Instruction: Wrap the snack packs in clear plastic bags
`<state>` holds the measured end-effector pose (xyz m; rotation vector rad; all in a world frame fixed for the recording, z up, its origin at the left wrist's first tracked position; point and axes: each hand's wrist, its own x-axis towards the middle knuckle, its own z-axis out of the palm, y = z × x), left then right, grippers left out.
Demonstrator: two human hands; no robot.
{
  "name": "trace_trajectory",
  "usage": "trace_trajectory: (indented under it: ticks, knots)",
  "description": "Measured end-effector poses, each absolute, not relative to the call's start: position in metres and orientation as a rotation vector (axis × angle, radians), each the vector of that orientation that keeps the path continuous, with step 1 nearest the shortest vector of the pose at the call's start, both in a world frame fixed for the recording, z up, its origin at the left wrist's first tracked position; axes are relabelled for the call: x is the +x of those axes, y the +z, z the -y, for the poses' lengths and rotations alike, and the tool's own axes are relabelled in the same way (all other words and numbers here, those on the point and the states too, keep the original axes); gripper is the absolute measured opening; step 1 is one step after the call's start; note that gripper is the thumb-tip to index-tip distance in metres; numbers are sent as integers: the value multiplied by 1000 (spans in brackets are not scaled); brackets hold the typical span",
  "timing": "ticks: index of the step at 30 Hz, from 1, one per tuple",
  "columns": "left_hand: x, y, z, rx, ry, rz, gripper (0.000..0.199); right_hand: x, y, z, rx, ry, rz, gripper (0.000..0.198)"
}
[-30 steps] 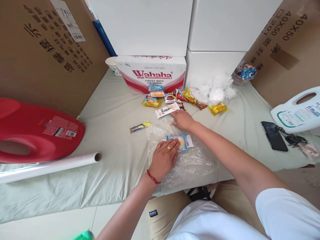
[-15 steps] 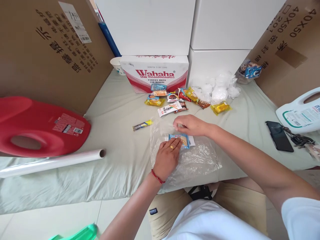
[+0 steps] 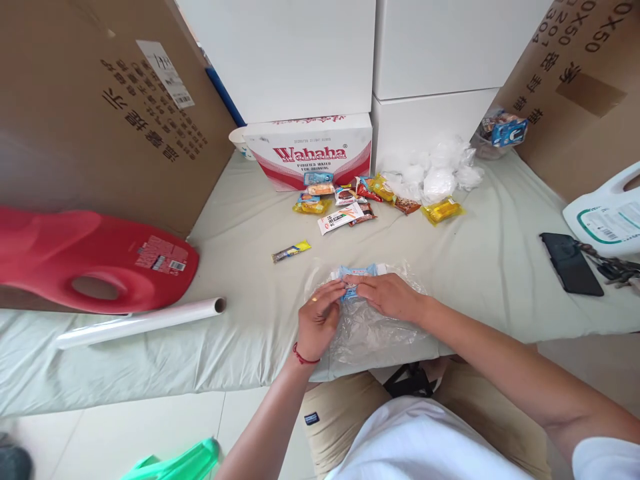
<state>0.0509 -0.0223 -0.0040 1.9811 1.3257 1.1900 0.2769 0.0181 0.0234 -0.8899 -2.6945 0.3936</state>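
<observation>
A light blue snack packet point(image 3: 358, 271) lies on a white piece, whose ends show at both sides, on a crumpled clear plastic bag point(image 3: 373, 331) near the table's front edge. My left hand point(image 3: 319, 323), with a ring and a red bracelet, reaches in from the left, its fingers bent and closed at the packet's left part. From the right, my right hand point(image 3: 393, 297) has its fingers pressed together on the packet's near part. The fingertips of both hands almost meet. Thin plastic lies around them, and the packet's near side is partly hidden by the fingers.
A snack bar point(image 3: 291, 251) lies farther left. Behind are several wrapped snacks point(image 3: 341, 218), white crumpled plastic bundles point(image 3: 440, 177) and a Wahaha carton point(image 3: 313, 152). A plastic roll point(image 3: 143, 323) and red jug point(image 3: 95, 263) lie left; a phone point(image 3: 571, 264) and white jug point(image 3: 607, 217) stand right.
My right hand has come down from above the packet, bringing the plastic's far edge nearer. My left hand has gone from lying flat on the packet to bent fingers at its left.
</observation>
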Motion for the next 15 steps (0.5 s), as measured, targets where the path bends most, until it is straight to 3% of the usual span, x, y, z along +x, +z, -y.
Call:
trace_trajectory:
  ticks: [2,5,6,8,11,15]
  knots:
    - [42,-4,17,1790,1372,-1589,34,274,23,-14,-892,341,2761,31]
    - [30,-2,2,1650,1412,-1741,92,271,24,-10,-872,290,2840,33]
    - [27,0,-3,1669,1388,-1671,101,271,25,-11,-879,287,2849,33]
    - [20,3,-13,1751,1314,-1469,83,270,29,-14,-909,303,2859,33]
    - [5,5,-19,1898,1166,-1271,19,271,36,-21,-942,381,2866,35]
    - [-27,1,-15,2112,841,-1340,32,278,42,-27,-874,514,2817,31]
